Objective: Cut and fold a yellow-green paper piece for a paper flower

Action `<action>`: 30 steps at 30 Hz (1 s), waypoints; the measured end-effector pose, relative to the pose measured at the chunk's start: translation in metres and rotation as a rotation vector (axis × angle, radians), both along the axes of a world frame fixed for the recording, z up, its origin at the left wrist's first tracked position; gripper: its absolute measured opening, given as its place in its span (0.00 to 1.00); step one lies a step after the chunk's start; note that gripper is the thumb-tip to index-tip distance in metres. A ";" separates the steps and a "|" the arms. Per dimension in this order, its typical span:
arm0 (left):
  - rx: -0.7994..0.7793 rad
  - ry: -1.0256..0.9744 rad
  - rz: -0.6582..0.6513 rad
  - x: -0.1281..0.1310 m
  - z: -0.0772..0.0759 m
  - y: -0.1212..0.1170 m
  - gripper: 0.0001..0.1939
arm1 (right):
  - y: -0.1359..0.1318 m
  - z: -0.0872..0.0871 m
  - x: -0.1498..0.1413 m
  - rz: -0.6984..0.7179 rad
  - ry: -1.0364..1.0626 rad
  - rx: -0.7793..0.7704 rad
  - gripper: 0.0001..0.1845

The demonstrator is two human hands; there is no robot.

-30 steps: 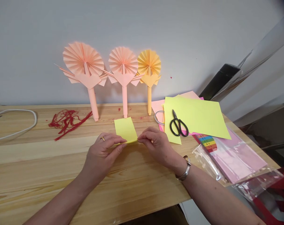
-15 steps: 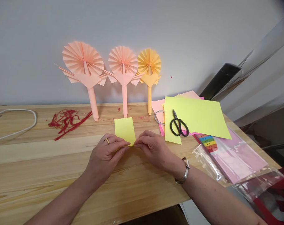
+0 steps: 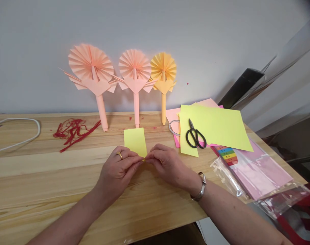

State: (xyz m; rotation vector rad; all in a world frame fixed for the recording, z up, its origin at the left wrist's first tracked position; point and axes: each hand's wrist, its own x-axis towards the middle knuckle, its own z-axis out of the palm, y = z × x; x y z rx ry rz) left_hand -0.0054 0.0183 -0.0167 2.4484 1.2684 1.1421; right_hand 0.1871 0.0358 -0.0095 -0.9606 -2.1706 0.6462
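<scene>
A small yellow paper (image 3: 135,141) lies on the wooden table, its near edge folded into a narrow strip. My left hand (image 3: 120,166), with a ring on one finger, pinches that near edge between thumb and fingers. Close beside it, my right hand (image 3: 164,165) pinches the right end of the same edge. The fingertips of both hands nearly meet and cover most of the fold. Behind the paper, three folded paper fans lean on the wall: a large peach fan (image 3: 100,88), a smaller pink fan (image 3: 136,85) and an orange fan (image 3: 163,85).
Black-handled scissors (image 3: 195,137) rest on a yellow sheet (image 3: 216,126) over other coloured sheets at right. A clear packet of pink paper (image 3: 262,173) lies near the table's right edge. Red threads (image 3: 74,132) and a white cable (image 3: 39,129) lie at left. A black cylinder (image 3: 243,86) leans behind.
My left hand has slid right along the folded edge, and my right hand has shifted slightly left. Their fingertips are now closer together, and less of the fold shows.
</scene>
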 end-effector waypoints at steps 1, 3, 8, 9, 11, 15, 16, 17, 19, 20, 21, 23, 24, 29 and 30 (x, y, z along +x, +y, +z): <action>0.001 0.001 0.000 0.000 0.000 0.000 0.08 | 0.000 0.000 0.000 0.000 0.000 0.001 0.09; -0.007 0.003 0.006 0.000 0.001 0.000 0.08 | 0.000 0.001 0.000 0.003 0.004 0.005 0.08; -0.018 -0.019 0.030 0.002 0.002 0.001 0.08 | 0.001 0.001 0.001 -0.004 0.003 0.006 0.08; -0.021 -0.022 0.032 0.002 0.001 0.001 0.08 | 0.001 0.001 0.001 -0.010 0.002 0.008 0.08; -0.032 -0.016 0.039 0.001 0.001 0.001 0.07 | 0.002 -0.001 0.001 -0.020 0.003 0.011 0.09; -0.028 -0.009 0.058 0.001 0.001 0.000 0.07 | 0.003 -0.002 0.002 -0.028 0.002 0.013 0.08; -0.022 -0.010 0.059 0.001 0.001 0.000 0.07 | 0.003 -0.001 0.002 -0.028 -0.002 0.011 0.08; -0.017 -0.010 0.057 0.001 0.001 0.000 0.07 | 0.003 -0.001 0.003 -0.027 -0.009 0.008 0.07; -0.005 -0.005 0.052 0.001 0.000 0.001 0.06 | 0.002 0.001 0.004 -0.017 -0.026 0.001 0.07; 0.004 -0.002 0.047 0.001 0.000 0.001 0.06 | 0.002 0.002 0.004 -0.003 -0.029 0.003 0.07; 0.013 0.004 0.041 0.001 -0.001 0.002 0.06 | 0.002 0.002 0.004 0.008 -0.029 0.007 0.08; 0.030 0.016 0.032 0.001 -0.002 0.003 0.06 | 0.001 0.003 0.004 0.025 -0.024 0.022 0.07; 0.037 0.022 0.027 0.001 -0.002 0.003 0.06 | 0.001 0.003 0.003 0.028 -0.023 0.029 0.07; 0.062 0.037 0.015 0.000 -0.002 0.001 0.06 | 0.003 0.003 0.003 0.027 -0.015 0.047 0.06; 0.063 0.035 0.013 0.000 -0.001 0.001 0.06 | 0.003 0.002 0.003 0.029 -0.014 0.049 0.06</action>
